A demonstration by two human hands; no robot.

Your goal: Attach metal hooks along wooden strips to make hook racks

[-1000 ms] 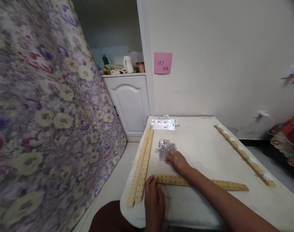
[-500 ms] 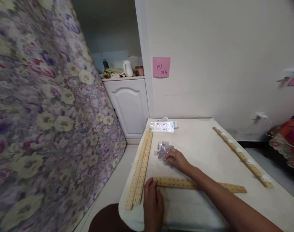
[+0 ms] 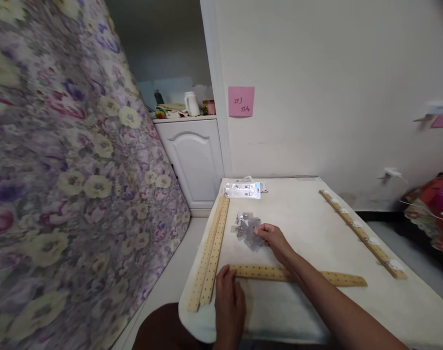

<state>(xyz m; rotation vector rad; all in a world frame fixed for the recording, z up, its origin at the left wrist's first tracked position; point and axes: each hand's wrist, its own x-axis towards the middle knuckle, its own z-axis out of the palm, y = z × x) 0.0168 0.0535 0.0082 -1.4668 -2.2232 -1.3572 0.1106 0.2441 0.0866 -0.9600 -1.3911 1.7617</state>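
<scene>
Paired strips (image 3: 214, 253): left of the plank (image 3: 258, 272).
Left hand (image 3: 230, 297): at the plank's left end; cannot tell whether it grips.
Grey packets (image 3: 247, 226): beyond the plank.
Right hand (image 3: 273, 237): beyond the plank, pinching the grey packets' right edge.
Clip-lined strip (image 3: 383, 255): right of the plank.

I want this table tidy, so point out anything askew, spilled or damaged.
Nothing stands out as spilled or damaged. Only the small translucent packets at the right hand look untidy, overlapping at odd angles in a heap.
</scene>
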